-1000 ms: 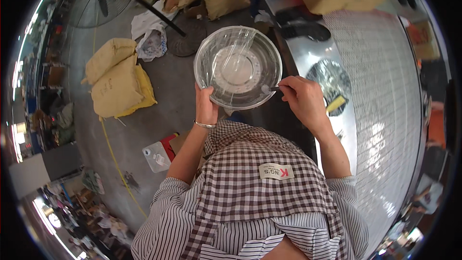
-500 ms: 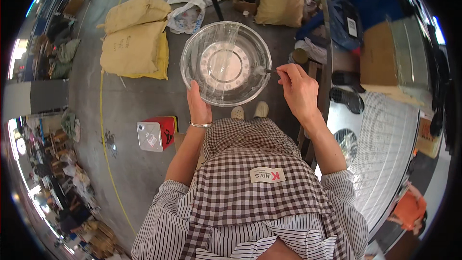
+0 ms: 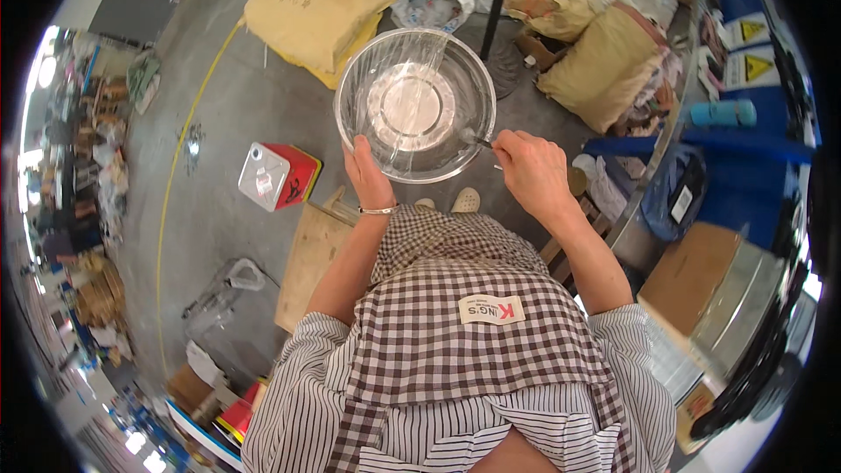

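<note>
In front of me is a clear round plastic bowl (image 3: pixel 477 92), with see-through strips running across it and a pale disc-shaped area at its bottom. My left hand (image 3: pixel 370 177) grips its near-left rim, thumb up at the edge and the other fingers partly hidden. Closed around a thin dark handle, my right hand (image 3: pixel 533 171) is just outside the near-right rim. The handle ends in a whitish tuft over the bowl, like a small brush (image 3: pixel 477 139). Whether the tuft touches the plastic, I cannot tell.
Yellowish sacks (image 3: pixel 311 17) lie ahead on the left, a tan sack (image 3: pixel 604 66) ahead on the right. A dark pole (image 3: pixel 498 0) rises behind the bowl. To the left stand a red tin (image 3: pixel 293 177) and a wooden board (image 3: pixel 311 254). A cardboard box (image 3: pixel 692 267) sits right.
My view has swung, so the sacks, tin and pole appear shifted. The bowl remains in my left hand; my right hand and the brush have moved slightly nearer to me.
</note>
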The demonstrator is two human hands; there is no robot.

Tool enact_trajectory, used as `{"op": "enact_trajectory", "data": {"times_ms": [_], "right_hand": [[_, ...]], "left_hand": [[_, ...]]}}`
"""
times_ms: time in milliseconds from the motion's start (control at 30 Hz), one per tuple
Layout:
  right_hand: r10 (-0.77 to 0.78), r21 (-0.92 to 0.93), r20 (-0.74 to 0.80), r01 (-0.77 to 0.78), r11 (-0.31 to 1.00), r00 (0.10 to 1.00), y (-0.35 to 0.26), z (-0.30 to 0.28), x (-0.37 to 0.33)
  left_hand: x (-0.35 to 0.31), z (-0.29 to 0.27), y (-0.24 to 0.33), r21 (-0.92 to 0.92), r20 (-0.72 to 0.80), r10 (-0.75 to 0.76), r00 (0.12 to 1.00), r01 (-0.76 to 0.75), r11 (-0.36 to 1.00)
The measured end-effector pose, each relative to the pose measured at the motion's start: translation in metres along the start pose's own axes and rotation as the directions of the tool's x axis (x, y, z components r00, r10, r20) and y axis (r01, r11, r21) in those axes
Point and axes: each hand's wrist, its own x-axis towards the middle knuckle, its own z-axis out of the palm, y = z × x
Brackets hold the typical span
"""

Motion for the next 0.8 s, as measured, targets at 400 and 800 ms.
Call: {"op": "enact_trajectory", "data": {"times_ms": [400, 800], "right_hand": [[-0.017, 0.252, 0.382, -0.087, 0.964, 0.924, 0.004, 0.021, 0.076], [-0.082, 0.482, 0.552, -0.237, 0.843, 0.83, -0.003, 0.029, 0.104]], "left_hand": [[0.032, 0.003, -0.021, 0.09, -0.239, 0.086, 0.967, -0.066, 0.994], [0.039, 0.006, -0.013, 0.11, -0.315, 0.148, 0.938, -0.119, 0.987]]}}
